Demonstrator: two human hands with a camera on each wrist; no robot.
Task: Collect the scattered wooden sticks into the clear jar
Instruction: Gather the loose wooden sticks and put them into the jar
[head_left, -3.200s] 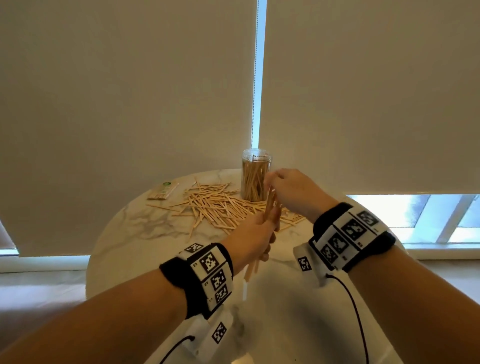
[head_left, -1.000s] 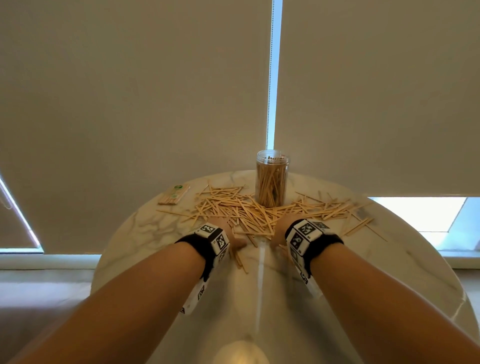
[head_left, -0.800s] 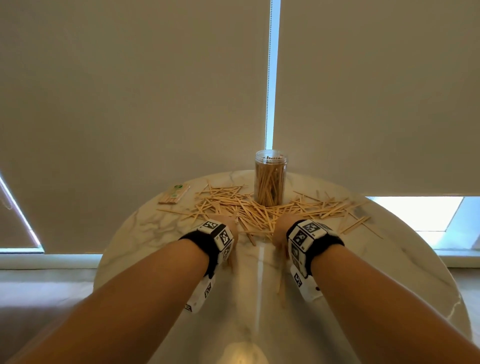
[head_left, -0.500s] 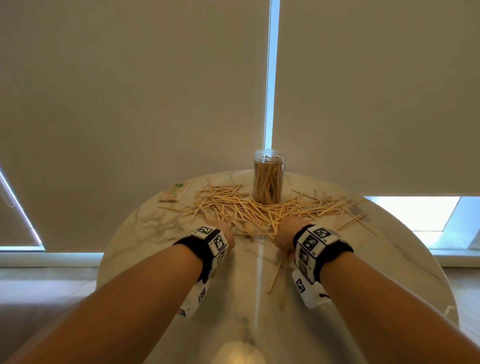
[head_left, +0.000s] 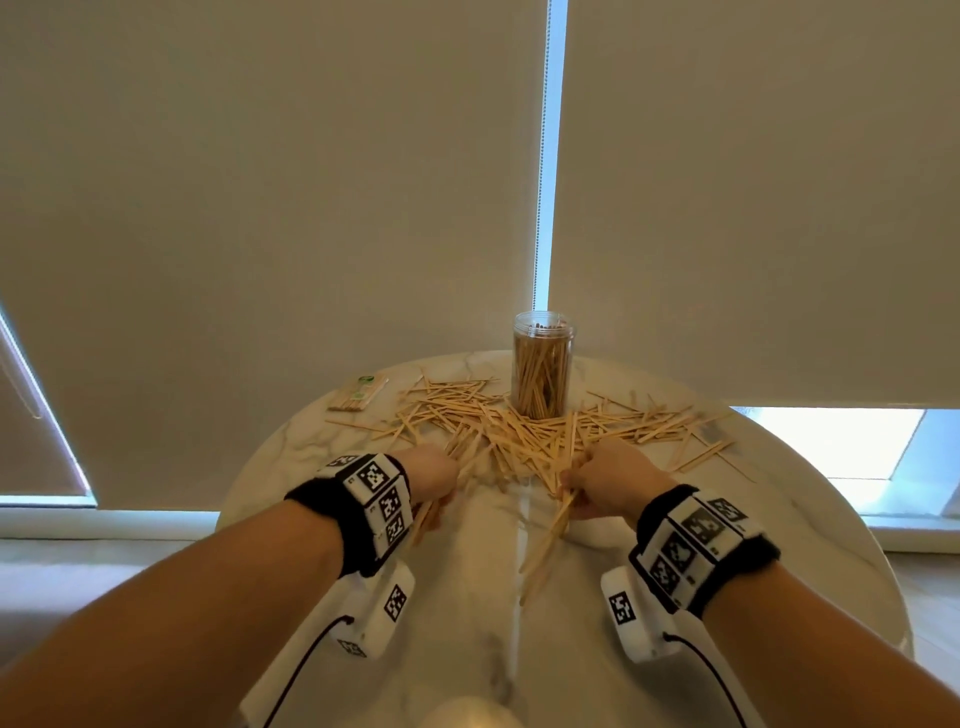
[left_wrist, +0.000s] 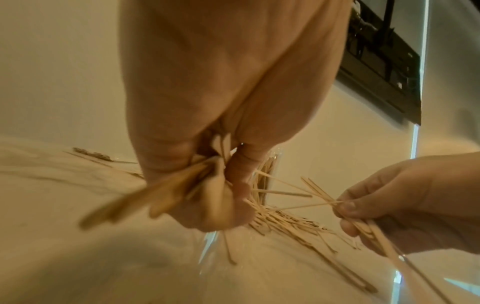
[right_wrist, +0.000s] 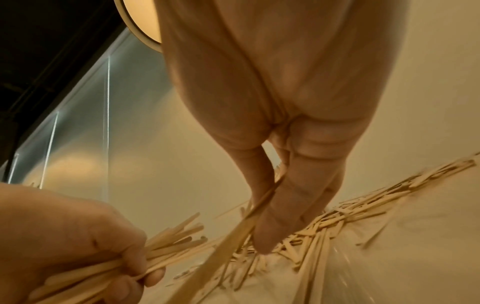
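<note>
A clear jar (head_left: 541, 364), largely filled with upright wooden sticks, stands at the far side of the round marble table (head_left: 467, 597). A wide heap of loose wooden sticks (head_left: 519, 431) lies around its base. At the heap's near edge my left hand (head_left: 434, 475) grips a bundle of sticks (left_wrist: 161, 195), fingers curled round them. My right hand (head_left: 605, 480) pinches another bundle (head_left: 548, 540) between thumb and fingers; its ends trail toward me. In the right wrist view those sticks (right_wrist: 228, 242) run past the fingertips over the heap.
A small packet of sticks (head_left: 359, 396) with a green mark lies at the table's far left. Roller blinds hang right behind the table, with a bright window strip at the right. The table's rim curves close on both sides.
Since a second ago both hands have closed on sticks at the heap's near edge and drawn slightly back toward me. Earlier, both hands held a bundle near the jar.
</note>
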